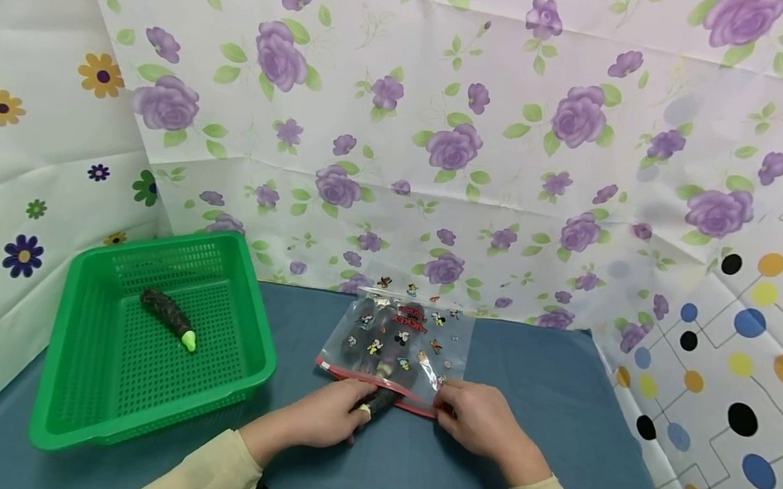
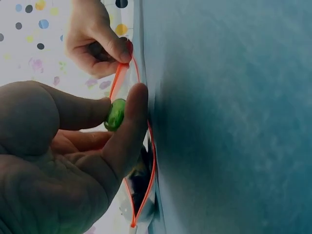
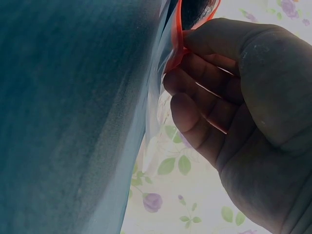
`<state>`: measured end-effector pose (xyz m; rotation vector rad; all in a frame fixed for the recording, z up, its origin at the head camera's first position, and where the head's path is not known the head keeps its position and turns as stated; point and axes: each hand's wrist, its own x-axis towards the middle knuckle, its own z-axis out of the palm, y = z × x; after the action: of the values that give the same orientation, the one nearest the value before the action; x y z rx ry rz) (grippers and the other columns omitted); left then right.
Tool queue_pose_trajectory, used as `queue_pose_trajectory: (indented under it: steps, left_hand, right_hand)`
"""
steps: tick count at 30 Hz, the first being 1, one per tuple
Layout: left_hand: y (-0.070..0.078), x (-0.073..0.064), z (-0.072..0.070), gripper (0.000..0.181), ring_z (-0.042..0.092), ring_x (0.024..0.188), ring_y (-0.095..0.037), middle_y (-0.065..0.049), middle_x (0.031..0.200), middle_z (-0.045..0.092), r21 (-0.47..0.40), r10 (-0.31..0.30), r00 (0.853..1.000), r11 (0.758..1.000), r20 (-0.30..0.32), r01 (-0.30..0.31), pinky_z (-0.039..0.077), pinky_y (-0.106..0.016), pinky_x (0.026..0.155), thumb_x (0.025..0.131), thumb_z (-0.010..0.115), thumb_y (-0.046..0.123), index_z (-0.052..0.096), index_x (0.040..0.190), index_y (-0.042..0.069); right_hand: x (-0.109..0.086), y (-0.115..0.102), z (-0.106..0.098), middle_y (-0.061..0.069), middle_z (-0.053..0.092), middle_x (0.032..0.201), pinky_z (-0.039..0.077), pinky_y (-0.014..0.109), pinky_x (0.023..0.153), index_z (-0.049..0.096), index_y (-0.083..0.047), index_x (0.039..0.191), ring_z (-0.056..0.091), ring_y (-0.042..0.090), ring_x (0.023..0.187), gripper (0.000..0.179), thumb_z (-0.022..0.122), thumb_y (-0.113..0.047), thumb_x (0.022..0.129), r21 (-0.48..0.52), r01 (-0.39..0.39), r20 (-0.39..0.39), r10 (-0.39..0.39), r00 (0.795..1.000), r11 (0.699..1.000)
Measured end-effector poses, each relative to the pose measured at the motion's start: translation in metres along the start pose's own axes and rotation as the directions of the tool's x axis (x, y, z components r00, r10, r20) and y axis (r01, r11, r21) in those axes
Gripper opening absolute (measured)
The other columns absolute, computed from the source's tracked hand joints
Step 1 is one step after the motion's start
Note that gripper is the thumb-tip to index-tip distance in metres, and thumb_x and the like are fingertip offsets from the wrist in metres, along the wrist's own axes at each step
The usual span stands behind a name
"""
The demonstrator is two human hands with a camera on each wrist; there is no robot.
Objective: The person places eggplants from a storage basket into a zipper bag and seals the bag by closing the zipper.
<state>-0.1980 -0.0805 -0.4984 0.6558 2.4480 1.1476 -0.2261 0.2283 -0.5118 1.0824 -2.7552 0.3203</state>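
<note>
A clear zip bag with cartoon prints and a red zip edge lies flat on the blue cloth, its mouth towards me. Dark eggplants show through its plastic. My left hand pinches another eggplant by its green stem end, between thumb and fingers, with the far part inside the bag's mouth. At the right corner of the mouth, my right hand pinches the red edge between thumb and fingers. In the left wrist view the red edges stand apart below the left hand.
To the left stands a green plastic basket with perforated walls, and one dark eggplant with a bright green stem lies in it. A flowered sheet hangs behind the table; patterned sheets flank both sides.
</note>
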Motion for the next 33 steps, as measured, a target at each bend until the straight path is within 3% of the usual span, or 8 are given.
queue_pose_trajectory:
  steps: [4,9,15,22,29,33]
  left_hand:
    - [0.001,0.001,0.004,0.047,0.072,0.066,-0.018,-0.017,0.124,0.069,-0.035,-0.033,0.999,0.999,-0.021,0.032,0.056,-0.033,0.066,0.111,0.067,0.008,0.056,0.154,-0.008]
    - [0.000,0.001,0.008,0.039,0.070,0.059,-0.017,-0.006,0.096,0.068,-0.031,-0.042,0.998,0.999,-0.042,0.041,0.054,-0.033,0.061,0.111,0.068,0.010,0.062,0.146,-0.007]
    - [0.000,0.001,0.012,0.006,0.066,0.049,-0.016,-0.001,0.071,0.064,-0.031,-0.021,0.998,0.999,-0.063,0.019,0.053,-0.034,0.051,0.110,0.070,0.012,0.069,0.109,0.007]
    - [0.002,0.003,0.012,0.014,0.062,0.040,-0.013,0.002,0.058,0.063,-0.034,-0.014,0.994,0.999,-0.110,0.011,0.054,-0.035,0.044,0.107,0.073,0.013,0.071,0.093,0.009]
    - [0.004,0.008,0.011,0.042,0.055,0.036,-0.010,0.005,0.050,0.058,0.003,-0.031,0.989,0.999,-0.142,0.032,0.051,-0.033,0.040,0.106,0.075,0.018,0.065,0.066,0.016]
    - [0.006,0.011,0.014,0.050,0.054,0.035,-0.011,0.006,0.048,0.059,0.033,-0.040,0.988,0.998,-0.149,0.046,0.050,-0.035,0.041,0.108,0.073,0.023,0.063,0.060,0.018]
  right_hand:
    - [0.000,-0.001,0.001,-0.012,0.065,0.090,0.049,0.030,0.060,0.079,-0.022,0.096,0.053,0.000,0.068,0.010,0.086,-0.015,0.096,0.004,0.002,-0.009,-0.002,1.000,1.000]
    - [-0.001,-0.001,0.002,-0.012,0.064,0.089,0.048,0.029,0.058,0.079,-0.023,0.094,0.053,0.000,0.067,0.013,0.087,-0.013,0.094,0.000,0.013,-0.034,-0.013,0.999,1.000]
    - [-0.001,-0.001,0.001,-0.011,0.064,0.089,0.048,0.029,0.059,0.079,-0.022,0.094,0.053,0.000,0.068,0.013,0.086,-0.012,0.094,0.014,0.009,-0.025,-0.008,1.000,1.000]
    - [-0.001,-0.001,0.002,-0.013,0.064,0.088,0.048,0.029,0.058,0.079,-0.023,0.094,0.053,-0.001,0.068,0.013,0.087,-0.013,0.094,0.012,0.010,-0.034,-0.009,0.999,1.000]
    - [0.000,-0.001,0.001,-0.012,0.064,0.088,0.048,0.028,0.058,0.079,-0.023,0.094,0.053,-0.001,0.068,0.013,0.087,-0.012,0.094,0.011,0.010,-0.033,-0.010,0.999,1.000]
    - [-0.001,-0.001,0.001,-0.012,0.064,0.088,0.048,0.028,0.058,0.079,-0.023,0.095,0.052,-0.001,0.068,0.013,0.087,-0.012,0.094,0.008,0.014,-0.035,-0.014,0.999,1.000]
